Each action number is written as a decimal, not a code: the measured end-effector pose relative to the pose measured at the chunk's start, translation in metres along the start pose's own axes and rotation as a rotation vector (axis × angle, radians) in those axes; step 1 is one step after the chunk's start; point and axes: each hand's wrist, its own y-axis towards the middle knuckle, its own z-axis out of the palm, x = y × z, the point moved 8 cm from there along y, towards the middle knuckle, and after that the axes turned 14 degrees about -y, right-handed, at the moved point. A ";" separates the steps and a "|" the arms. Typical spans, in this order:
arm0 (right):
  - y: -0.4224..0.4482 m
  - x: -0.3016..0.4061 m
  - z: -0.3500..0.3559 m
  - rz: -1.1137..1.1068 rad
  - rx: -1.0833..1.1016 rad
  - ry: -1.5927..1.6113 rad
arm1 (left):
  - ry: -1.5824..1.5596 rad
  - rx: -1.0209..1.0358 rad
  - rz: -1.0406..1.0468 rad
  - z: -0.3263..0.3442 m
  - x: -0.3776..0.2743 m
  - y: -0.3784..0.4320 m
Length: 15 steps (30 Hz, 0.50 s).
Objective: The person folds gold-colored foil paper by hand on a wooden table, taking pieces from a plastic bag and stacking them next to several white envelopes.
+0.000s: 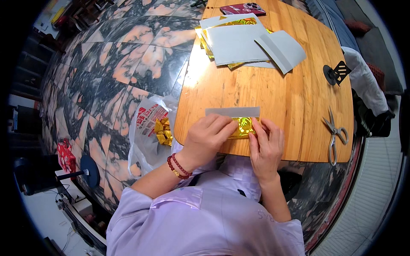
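A sheet of gold foil paper with a grey back (245,127) lies near the front edge of the wooden table (307,105), partly folded over so that its shiny gold side shows below a grey strip. My left hand (208,137) presses on its left part with bent fingers and hides that end. At the right end, my right hand (267,144) pinches the folded edge between thumb and fingers. Farther back on the table is a loose stack of grey-backed gold sheets (240,43), with a creased sheet (283,51) resting over its right side.
Metal scissors (334,134) lie partly spread at the table's right side, below a black stand (336,73). A phone in a red patterned case (243,8) is at the far edge. Left of the table, a white plastic bag (144,134) holds folded gold foil pieces (164,132).
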 end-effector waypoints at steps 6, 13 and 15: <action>-0.002 -0.001 0.002 0.014 0.002 0.005 | 0.009 0.111 0.008 0.004 -0.014 -0.015; -0.004 -0.002 0.005 0.014 0.003 0.025 | 0.001 0.142 -0.020 0.016 -0.017 -0.036; -0.003 -0.002 0.005 0.014 0.006 0.024 | -0.009 0.142 -0.031 0.016 -0.017 -0.037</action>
